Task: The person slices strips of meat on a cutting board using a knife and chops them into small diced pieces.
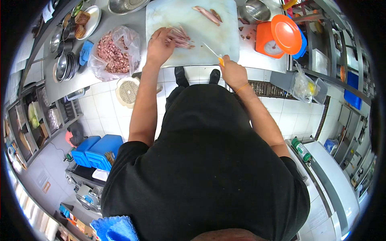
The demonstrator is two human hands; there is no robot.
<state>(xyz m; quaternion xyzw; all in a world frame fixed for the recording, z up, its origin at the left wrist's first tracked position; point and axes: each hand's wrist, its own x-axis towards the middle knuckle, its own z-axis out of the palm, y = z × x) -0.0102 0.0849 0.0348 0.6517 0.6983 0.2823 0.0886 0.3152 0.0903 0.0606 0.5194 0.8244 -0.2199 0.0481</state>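
Note:
My right hand (234,73) is wrapped round the yellow handle of a knife (212,51), its thin blade pointing up and left over the white cutting board (193,16). On the left part of the board, my left hand (160,46) rests on a bunch of sliced meat strips (181,39), with the fingers bent down at their left end. Whether those fingers grip the strips or only press on them is hard to see. Farther up the board lies a longer piece of pale pink meat (206,16), with a small brownish piece (216,15) beside it.
A clear plastic bag of chopped meat (110,54) stands left of the board, near a blue cloth (85,52) and stacked metal bowls (62,67). To the right are an orange scale (266,40) and a metal pot (255,11). Below the counter sits a round perforated stool (128,92).

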